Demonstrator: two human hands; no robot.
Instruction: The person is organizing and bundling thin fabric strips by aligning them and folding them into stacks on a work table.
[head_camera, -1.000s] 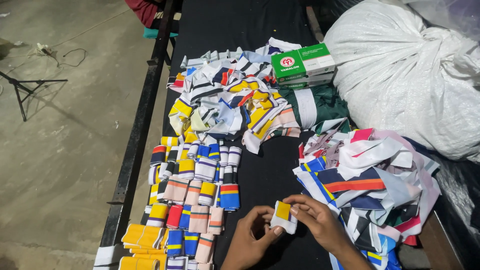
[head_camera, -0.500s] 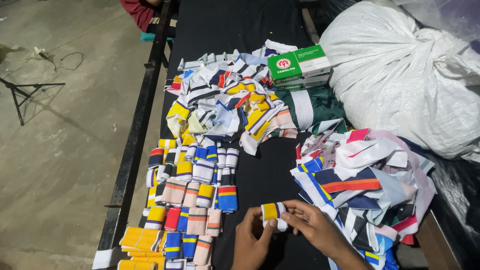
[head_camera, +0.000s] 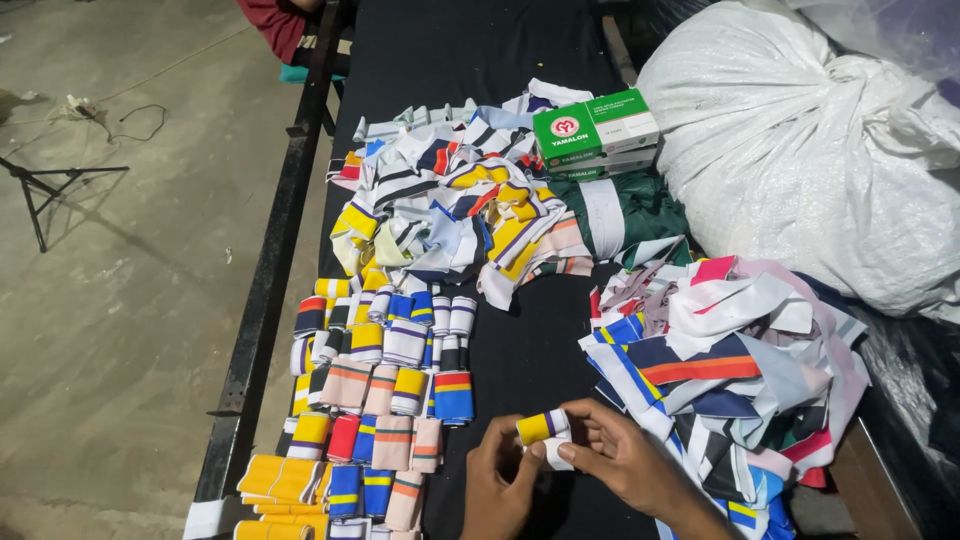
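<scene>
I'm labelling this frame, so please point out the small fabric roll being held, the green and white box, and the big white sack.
fabric roll (head_camera: 541, 430), head view, its yellow band.
green and white box (head_camera: 596, 129), head view, top face.
white sack (head_camera: 800, 140), head view, its bulging side.

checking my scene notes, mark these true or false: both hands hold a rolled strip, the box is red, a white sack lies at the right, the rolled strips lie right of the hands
1. Both hands, left hand and right hand, hold a yellow-and-white rolled strip: true.
2. The box is red: false, it is green and white.
3. A white sack lies at the right: true.
4. The rows of rolled strips lie right of the hands: false, they lie to the left.
</scene>
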